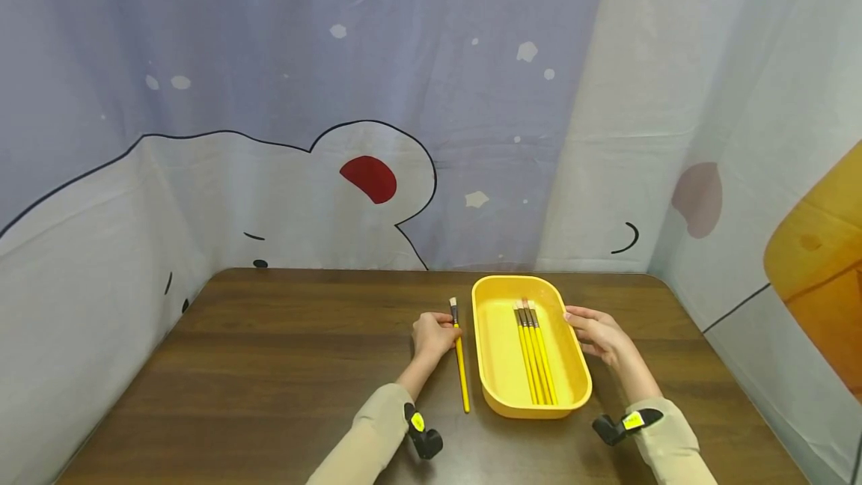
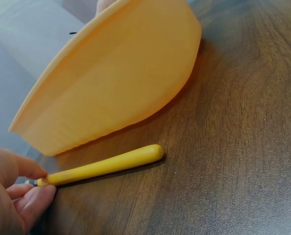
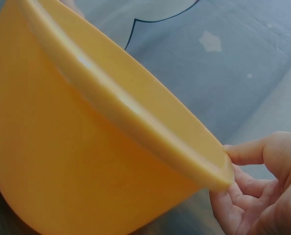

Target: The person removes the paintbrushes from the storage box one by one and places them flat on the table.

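Observation:
One paintbrush (image 1: 462,373) with a yellow handle and pale bristles lies left of a yellow plastic tray (image 1: 494,391), bristles toward the back. My left hand (image 1: 434,335) pinches it just below its dark ferrule; in the left wrist view the handle (image 2: 106,166) stretches close over the table toward the tray's side. Several similar paintbrushes (image 1: 539,365) lie side by side inside the tray, bristles also toward the back. At the tray's right side, my right hand (image 1: 602,337) grips the rim (image 3: 204,171), one digit on top and the other fingers curled beneath.
The brown wooden table (image 1: 269,365) carries the tray and brushes. A printed curtain (image 1: 471,133) hangs behind its back edge and along both sides. Each wrist wears a black camera mount (image 1: 423,432) over a light sleeve.

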Demonstrator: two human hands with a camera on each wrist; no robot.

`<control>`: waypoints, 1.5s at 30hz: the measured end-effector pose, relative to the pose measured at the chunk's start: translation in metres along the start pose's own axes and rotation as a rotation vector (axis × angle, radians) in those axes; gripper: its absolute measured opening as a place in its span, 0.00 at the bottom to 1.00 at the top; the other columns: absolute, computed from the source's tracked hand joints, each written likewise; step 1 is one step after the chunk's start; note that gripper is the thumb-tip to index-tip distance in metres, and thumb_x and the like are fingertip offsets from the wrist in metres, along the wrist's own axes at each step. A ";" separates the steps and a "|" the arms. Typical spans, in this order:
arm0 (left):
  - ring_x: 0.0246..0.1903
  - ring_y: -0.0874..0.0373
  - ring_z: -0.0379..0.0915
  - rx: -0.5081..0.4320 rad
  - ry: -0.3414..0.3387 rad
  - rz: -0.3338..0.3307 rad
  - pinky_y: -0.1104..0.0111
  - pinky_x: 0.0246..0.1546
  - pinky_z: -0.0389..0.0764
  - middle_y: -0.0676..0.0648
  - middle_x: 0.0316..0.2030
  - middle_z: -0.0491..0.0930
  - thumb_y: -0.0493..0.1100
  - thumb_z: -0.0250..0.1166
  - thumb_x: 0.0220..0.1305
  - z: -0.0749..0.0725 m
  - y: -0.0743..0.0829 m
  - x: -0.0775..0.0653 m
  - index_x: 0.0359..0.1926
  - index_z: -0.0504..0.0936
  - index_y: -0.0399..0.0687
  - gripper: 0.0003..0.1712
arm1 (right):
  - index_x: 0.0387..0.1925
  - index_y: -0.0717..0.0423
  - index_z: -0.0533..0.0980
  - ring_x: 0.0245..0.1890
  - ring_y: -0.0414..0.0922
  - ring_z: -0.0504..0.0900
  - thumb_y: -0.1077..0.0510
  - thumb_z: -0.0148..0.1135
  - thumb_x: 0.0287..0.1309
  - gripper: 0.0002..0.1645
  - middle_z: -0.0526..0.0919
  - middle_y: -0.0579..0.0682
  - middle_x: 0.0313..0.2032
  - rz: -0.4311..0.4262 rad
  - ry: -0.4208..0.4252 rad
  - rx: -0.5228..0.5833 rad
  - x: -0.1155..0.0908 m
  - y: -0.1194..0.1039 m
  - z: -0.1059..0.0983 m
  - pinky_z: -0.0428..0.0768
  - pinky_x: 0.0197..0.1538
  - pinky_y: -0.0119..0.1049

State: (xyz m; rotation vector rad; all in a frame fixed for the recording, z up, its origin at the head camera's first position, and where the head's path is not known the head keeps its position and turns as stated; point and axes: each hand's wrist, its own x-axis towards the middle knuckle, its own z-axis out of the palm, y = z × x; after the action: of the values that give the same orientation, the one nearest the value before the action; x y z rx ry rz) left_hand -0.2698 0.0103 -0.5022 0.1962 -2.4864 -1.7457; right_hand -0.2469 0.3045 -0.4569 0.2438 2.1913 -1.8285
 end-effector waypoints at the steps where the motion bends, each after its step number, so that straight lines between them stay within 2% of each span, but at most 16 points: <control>1: 0.18 0.58 0.81 0.006 0.001 0.001 0.73 0.18 0.82 0.40 0.27 0.86 0.31 0.72 0.46 0.000 0.000 0.000 0.37 0.86 0.32 0.14 | 0.68 0.70 0.56 0.34 0.33 0.83 0.53 0.55 0.67 0.38 0.83 0.38 0.35 -0.001 -0.001 -0.002 0.000 0.000 0.000 0.85 0.38 0.30; 7: 0.21 0.57 0.82 0.093 0.026 0.024 0.72 0.19 0.83 0.42 0.27 0.87 0.33 0.72 0.46 0.001 0.002 0.000 0.37 0.86 0.34 0.13 | 0.68 0.70 0.56 0.34 0.33 0.82 0.52 0.56 0.66 0.38 0.83 0.38 0.34 -0.002 0.000 -0.005 0.001 0.000 0.001 0.85 0.38 0.29; 11: 0.24 0.57 0.83 0.154 0.046 0.049 0.70 0.24 0.83 0.44 0.27 0.87 0.34 0.72 0.46 0.001 0.004 -0.001 0.36 0.87 0.37 0.12 | 0.68 0.69 0.57 0.34 0.33 0.82 0.52 0.56 0.66 0.38 0.83 0.37 0.34 0.000 0.003 -0.007 0.001 0.000 0.000 0.85 0.37 0.29; 16: 0.26 0.57 0.83 0.181 0.055 0.057 0.65 0.31 0.83 0.46 0.27 0.87 0.36 0.73 0.46 0.002 0.003 -0.001 0.35 0.88 0.39 0.12 | 0.68 0.69 0.57 0.33 0.33 0.82 0.52 0.55 0.67 0.37 0.82 0.37 0.33 0.001 0.003 -0.009 0.001 0.001 0.000 0.85 0.36 0.29; 31: 0.27 0.57 0.83 0.182 0.059 0.058 0.65 0.32 0.83 0.46 0.27 0.87 0.36 0.72 0.46 0.003 0.003 -0.002 0.36 0.87 0.37 0.12 | 0.68 0.69 0.58 0.34 0.33 0.83 0.52 0.55 0.66 0.37 0.83 0.37 0.34 -0.002 0.012 -0.010 0.002 0.003 -0.002 0.85 0.37 0.29; 39: 0.21 0.58 0.82 0.130 0.049 0.047 0.69 0.27 0.83 0.44 0.27 0.87 0.35 0.71 0.47 0.000 0.003 -0.003 0.36 0.87 0.36 0.12 | 0.68 0.70 0.57 0.32 0.33 0.83 0.52 0.55 0.67 0.37 0.83 0.37 0.33 -0.002 0.005 -0.005 0.002 0.002 -0.002 0.85 0.35 0.27; 45: 0.18 0.60 0.80 0.110 0.045 0.039 0.68 0.28 0.82 0.45 0.27 0.87 0.36 0.69 0.49 -0.004 0.005 -0.004 0.37 0.87 0.36 0.12 | 0.68 0.70 0.57 0.33 0.32 0.83 0.52 0.55 0.67 0.38 0.83 0.36 0.33 0.000 0.010 0.001 0.002 0.002 -0.001 0.85 0.36 0.28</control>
State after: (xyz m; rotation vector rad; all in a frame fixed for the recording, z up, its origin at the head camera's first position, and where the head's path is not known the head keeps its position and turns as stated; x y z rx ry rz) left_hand -0.2652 0.0089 -0.4959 0.1916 -2.5385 -1.5739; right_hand -0.2482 0.3060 -0.4588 0.2533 2.1971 -1.8322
